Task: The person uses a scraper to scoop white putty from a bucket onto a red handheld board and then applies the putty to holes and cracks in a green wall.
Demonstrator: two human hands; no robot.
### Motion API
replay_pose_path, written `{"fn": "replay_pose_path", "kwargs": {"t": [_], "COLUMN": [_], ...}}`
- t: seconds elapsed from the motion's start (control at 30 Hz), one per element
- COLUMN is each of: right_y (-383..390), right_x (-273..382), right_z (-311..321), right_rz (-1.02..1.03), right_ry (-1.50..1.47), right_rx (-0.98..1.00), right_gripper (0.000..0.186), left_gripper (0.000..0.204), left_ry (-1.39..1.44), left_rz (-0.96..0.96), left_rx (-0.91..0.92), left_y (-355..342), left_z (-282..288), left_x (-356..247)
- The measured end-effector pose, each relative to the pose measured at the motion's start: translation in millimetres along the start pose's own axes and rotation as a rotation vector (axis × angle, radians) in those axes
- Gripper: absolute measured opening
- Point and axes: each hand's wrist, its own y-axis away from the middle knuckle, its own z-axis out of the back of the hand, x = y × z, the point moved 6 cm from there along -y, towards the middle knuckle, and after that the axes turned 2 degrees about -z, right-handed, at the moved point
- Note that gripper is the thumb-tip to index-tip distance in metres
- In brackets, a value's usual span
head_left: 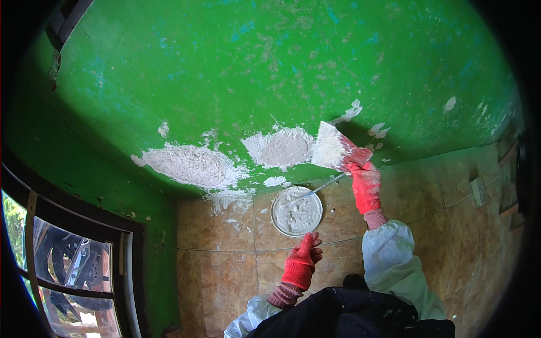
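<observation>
Putty knife [332,149] gripped in right hand [365,180], fingers wrapped round handle, blade on green wall [225,73] beside filler patch [280,147]; best kept flat. Left hand [301,260] below pan [296,210], fingers loosely curled, empty.

A dark-framed window [73,265] sits at the near left, beside brown floor tiles [225,276]; a wall socket [478,190] is mounted far right.

Place: you are in a room of a home under repair.
Wall: your green wall [236,73] is scuffed, with white filler patches [194,164] low down.
Floor: tan tiled floor [225,270] meets the wall's foot.
Window: a dark-framed window [67,265] sits left of the wall.
</observation>
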Motion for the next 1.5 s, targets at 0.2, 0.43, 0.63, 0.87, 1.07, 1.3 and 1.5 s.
{"fn": "replay_pose_path", "kwargs": {"t": [0.2, 0.43, 0.63, 0.87, 1.07, 1.3, 1.5], "right_y": [-7.5, 6.6, 14.1, 12.1, 8.8, 34.3, 73.1], "right_x": [20.6, 26.7, 34.9, 24.1, 20.0, -17.0, -52.6], "right_z": [-25.7, -31.5, -27.9, -21.3, -31.1, -10.8, 8.4], "right_rz": [-0.005, 0.048, 0.118, -0.030, 0.069, -0.075, -0.391], "right_ry": [0.157, 0.291, 0.280, 0.168, 0.205, 0.638, 0.427], "right_rx": [-0.017, 0.008, -0.032, -0.066, 0.009, 0.269, 0.123], "right_gripper": [0.022, 0.026, 0.025, 0.025, 0.021, 0.019, 0.018], "left_gripper": [0.037, 0.037, 0.042, 0.036, 0.042, 0.039, 0.041], "left_ry": [0.007, 0.044, -0.002, -0.013, -0.037, 0.048, -0.063], "left_rz": [-0.014, 0.004, 0.020, -0.005, -0.029, 0.108, 0.197], "left_rx": [-0.002, 0.008, 0.073, -0.015, 0.108, 0.049, 0.044], "left_y": [2.6, -7.4, -13.6, -2.2, -15.5, -18.5, -20.6], "left_z": [-7.6, 0.2, 3.6, -3.3, 8.3, 20.7, 12.7], "left_x": [-0.8, 8.5, 14.6, 1.5, 18.1, 39.8, 68.5]}}
